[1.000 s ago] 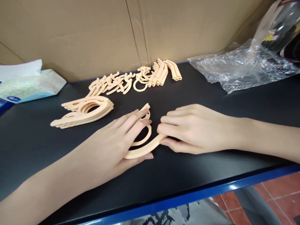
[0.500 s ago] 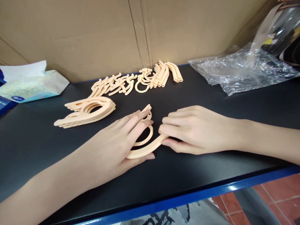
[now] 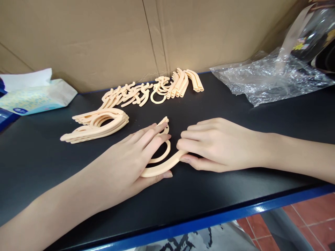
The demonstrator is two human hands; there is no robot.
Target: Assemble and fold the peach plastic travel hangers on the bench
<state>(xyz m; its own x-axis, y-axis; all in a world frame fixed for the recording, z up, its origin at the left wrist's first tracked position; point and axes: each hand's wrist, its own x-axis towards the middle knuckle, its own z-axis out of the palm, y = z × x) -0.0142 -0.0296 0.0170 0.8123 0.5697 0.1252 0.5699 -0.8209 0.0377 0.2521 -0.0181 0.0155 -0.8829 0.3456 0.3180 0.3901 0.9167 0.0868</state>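
On the black table, a cream plastic folding hanger (image 3: 163, 167) lies between my two hands, its curved arm bowed toward me. My left hand (image 3: 136, 153) is closed over its left side, fingers across the top and thumb under the near edge, hiding much of it. My right hand (image 3: 209, 144) pinches the right end of the curved arm between thumb and bent fingers. A stack of similar folded hangers (image 3: 115, 123) lies beyond my left hand. Loose cream hanger pieces (image 3: 133, 92) are spread farther back, with several tube-like arms (image 3: 179, 83) at their right.
A tissue pack (image 3: 39, 94) stands at the back left. Crumpled clear plastic wrap (image 3: 261, 78) lies at the back right beside a transparent container (image 3: 314, 35). Cardboard (image 3: 99, 38) rises behind the table. A blue edge (image 3: 209, 222) runs along the table's front.
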